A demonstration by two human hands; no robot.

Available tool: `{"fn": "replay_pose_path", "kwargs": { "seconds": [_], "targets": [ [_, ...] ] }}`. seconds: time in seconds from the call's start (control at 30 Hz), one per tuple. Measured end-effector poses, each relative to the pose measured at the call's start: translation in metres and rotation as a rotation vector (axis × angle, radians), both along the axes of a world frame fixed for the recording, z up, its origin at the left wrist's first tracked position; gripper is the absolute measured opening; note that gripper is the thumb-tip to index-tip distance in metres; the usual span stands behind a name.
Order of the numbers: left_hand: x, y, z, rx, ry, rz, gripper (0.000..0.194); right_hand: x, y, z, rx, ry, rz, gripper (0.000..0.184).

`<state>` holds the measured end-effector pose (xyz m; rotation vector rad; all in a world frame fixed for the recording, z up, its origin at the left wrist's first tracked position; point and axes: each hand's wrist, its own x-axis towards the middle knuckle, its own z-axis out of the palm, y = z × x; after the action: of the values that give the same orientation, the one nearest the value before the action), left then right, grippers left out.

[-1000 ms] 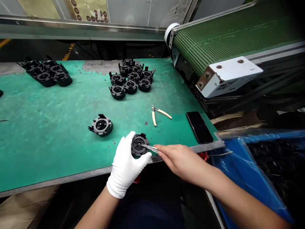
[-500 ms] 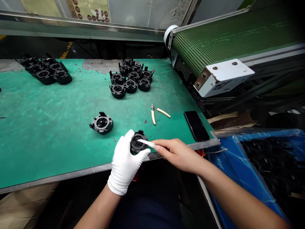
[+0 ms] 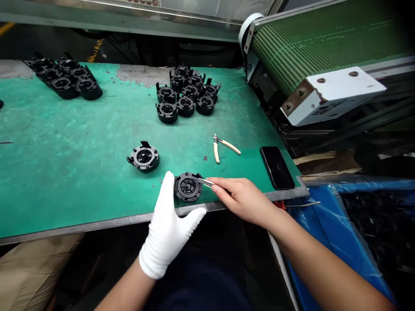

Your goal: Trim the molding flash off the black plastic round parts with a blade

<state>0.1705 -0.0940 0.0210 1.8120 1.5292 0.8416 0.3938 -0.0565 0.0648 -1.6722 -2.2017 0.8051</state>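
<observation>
Head view: left hand (image 3: 170, 229) splayed, empty; right hand (image 3: 238, 196) pinches blade (image 3: 205, 182); black disc (image 3: 188, 187) probably light, stiff, best edge-held.

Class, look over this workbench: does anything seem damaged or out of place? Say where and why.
The green tabletop looks worn along its back edge, where ragged grey patches show. A phone near the front right corner seems unrelated to the black round parts.

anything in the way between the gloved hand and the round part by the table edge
Nothing visible stands between the gloved left hand and the black round part. The slim tool in the right hand crosses the part's upper right side, not between them.
</observation>
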Motion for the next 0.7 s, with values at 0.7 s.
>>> {"fn": "replay_pose_path", "kwargs": {
  "seconds": [0.7],
  "targets": [
    [0.005,0.029,-0.01,0.019,-0.04,0.017,0.086,-0.011,-0.043,-0.001,-0.081,-0.037,-0.043,0.036]
  ]
}}
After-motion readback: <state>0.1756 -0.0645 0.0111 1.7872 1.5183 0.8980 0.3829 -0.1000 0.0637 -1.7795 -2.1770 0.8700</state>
